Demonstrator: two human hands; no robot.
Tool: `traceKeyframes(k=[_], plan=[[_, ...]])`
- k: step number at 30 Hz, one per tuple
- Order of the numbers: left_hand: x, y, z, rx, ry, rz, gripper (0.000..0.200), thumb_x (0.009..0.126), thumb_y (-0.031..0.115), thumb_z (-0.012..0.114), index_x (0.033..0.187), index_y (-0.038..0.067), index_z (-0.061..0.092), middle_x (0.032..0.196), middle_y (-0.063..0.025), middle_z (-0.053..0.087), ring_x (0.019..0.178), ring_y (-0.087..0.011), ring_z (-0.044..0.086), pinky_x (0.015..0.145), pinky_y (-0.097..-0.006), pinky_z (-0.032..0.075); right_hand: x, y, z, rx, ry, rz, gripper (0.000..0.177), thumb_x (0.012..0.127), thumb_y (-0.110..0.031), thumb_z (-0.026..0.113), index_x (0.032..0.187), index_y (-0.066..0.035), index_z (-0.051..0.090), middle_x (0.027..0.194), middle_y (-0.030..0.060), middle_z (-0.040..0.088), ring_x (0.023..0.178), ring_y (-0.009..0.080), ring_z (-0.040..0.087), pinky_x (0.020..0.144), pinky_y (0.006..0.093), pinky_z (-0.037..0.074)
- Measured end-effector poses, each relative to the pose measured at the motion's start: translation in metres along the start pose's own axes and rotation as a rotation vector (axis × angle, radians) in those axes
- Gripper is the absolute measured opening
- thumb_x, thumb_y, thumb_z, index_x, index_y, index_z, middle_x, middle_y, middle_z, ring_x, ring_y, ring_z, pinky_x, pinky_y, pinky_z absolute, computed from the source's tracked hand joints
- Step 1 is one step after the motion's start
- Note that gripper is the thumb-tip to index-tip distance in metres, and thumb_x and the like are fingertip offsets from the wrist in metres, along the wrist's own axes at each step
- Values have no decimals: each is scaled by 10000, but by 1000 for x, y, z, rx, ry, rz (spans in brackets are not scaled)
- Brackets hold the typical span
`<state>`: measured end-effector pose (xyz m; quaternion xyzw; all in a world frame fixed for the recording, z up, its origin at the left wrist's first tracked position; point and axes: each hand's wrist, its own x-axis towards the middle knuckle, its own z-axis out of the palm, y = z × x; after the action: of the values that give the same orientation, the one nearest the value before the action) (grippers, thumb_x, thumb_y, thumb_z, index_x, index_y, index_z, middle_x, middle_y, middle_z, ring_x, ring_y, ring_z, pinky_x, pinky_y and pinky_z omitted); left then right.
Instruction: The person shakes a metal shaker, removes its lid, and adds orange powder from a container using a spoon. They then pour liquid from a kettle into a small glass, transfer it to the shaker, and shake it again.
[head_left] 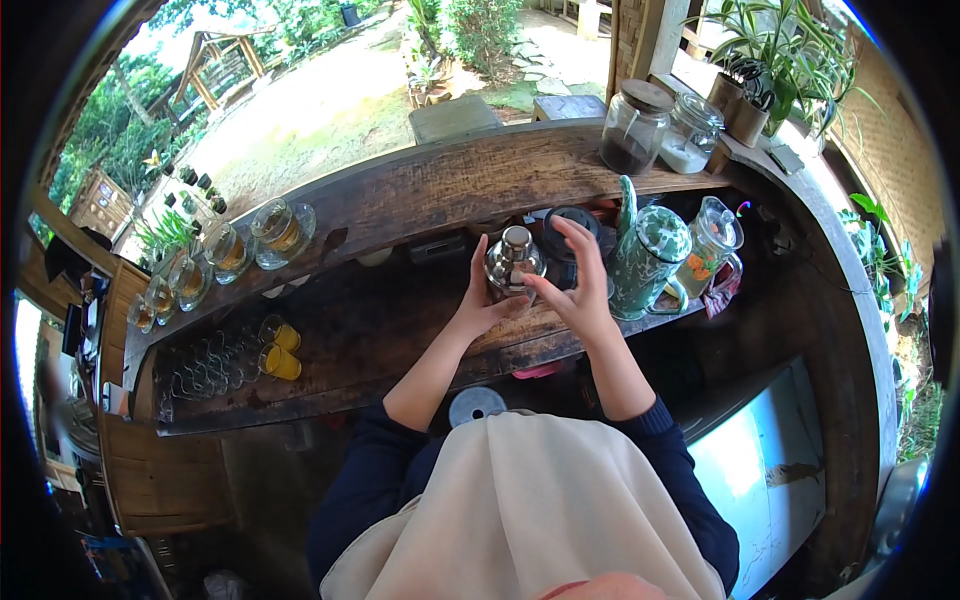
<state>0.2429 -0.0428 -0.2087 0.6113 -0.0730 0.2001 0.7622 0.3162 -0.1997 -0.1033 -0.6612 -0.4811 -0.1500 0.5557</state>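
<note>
A shiny metal cocktail shaker (515, 262) stands upright between my hands over the lower wooden shelf, its capped top towards me. My left hand (486, 300) is wrapped round its left side. On the right, my right hand (577, 285) has its fingers raised and spread, with the thumb side close to the shaker; whether it touches the metal is hard to tell. Behind the right hand sits a dark round jar (572, 222), partly hidden. A green speckled enamel pot (650, 255) is just right of that hand.
A glass pitcher (708, 245) stands beyond the pot. Two lidded jars (636, 130) are on the upper counter (420, 195). Filled glass cups (278, 230) line its left end. Two glasses of yellow liquid (281, 362) and several empty glasses (205, 370) occupy the lower shelf.
</note>
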Motion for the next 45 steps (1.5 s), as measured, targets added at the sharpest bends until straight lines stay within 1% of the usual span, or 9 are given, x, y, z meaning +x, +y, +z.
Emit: traceKeyframes(k=[5, 15, 21, 25, 26, 27, 30, 35, 45], plan=[[-1, -3, -1, 131, 24, 64, 1151, 741, 43, 771, 1471, 295, -82, 1419, -103, 331, 1291, -247, 393, 1044, -415, 366, -29, 26, -36, -105, 101, -59, 870, 636, -161, 845, 1347, -20, 365, 1317, 182, 469, 1213, 332, 467, 1016, 403, 375], [-32, -30, 10, 127, 190, 104, 1194, 734, 114, 784, 1427, 174, -186, 1437, -181, 210, 1343, -302, 274, 1104, -460, 209, -81, 68, -40, -140, 25, 305, 871, 676, -136, 828, 1378, 8, 331, 1379, 192, 426, 1260, 306, 443, 1032, 385, 357], [-69, -27, 23, 307, 330, 30, 1088, 730, 92, 776, 1414, 136, -69, 1472, -192, 107, 1372, -336, 201, 1107, -491, 160, -109, 87, -28, -101, 41, 437, 710, 774, -106, 750, 1353, -14, 351, 1197, 202, 578, 1101, 302, 583, 919, 372, 453], [-89, -24, 41, 339, 438, 18, 873, 771, 64, 734, 1370, 117, 101, 1425, -165, 184, 1325, -292, 272, 1069, -467, 241, -112, 88, -28, -87, 66, 412, 616, 818, -64, 690, 1334, -19, 358, 1113, 218, 616, 1005, 331, 634, 825, 364, 512], [-93, -23, 49, 350, 479, 49, 673, 791, 53, 711, 1294, 82, 265, 1323, -151, 356, 1215, -234, 411, 1001, -401, 338, -111, 87, -29, -85, 63, 411, 616, 818, -64, 690, 1334, -19, 358, 1113, 218, 616, 1005, 331, 634, 825, 364, 512], [-97, -26, 51, 350, 481, 50, 673, 791, 53, 711, 1294, 82, 265, 1323, -151, 356, 1215, -234, 411, 1001, -401, 338, -111, 85, -30, -68, 57, 421, 609, 816, -65, 692, 1327, -18, 362, 1117, 220, 615, 1012, 328, 633, 829, 367, 510], [-101, -34, 59, 411, 279, 96, 429, 795, 57, 704, 1149, 27, 463, 1098, -114, 566, 1025, -189, 564, 908, -306, 424, -113, 83, -31, -43, 48, 446, 600, 813, -63, 696, 1314, -18, 370, 1116, 221, 617, 1014, 320, 635, 832, 369, 509], [-80, -35, 79, 481, 53, -22, 486, 808, 79, 691, 1224, 6, 451, 1199, -153, 539, 1129, -245, 537, 967, -351, 417, -117, 82, -34, -48, 50, 477, 595, 804, -58, 701, 1304, -19, 380, 1100, 209, 631, 1004, 317, 643, 828, 367, 512], [-23, -63, 112, 623, -72, 179, 762, 720, 39, 730, 1360, 28, 318, 1351, -213, 413, 1257, -349, 433, 1044, -407, 361, -126, 74, -46, -79, 91, 415, 571, 802, -42, 690, 1296, -34, 405, 1087, 195, 636, 992, 323, 647, 820, 367, 517]])
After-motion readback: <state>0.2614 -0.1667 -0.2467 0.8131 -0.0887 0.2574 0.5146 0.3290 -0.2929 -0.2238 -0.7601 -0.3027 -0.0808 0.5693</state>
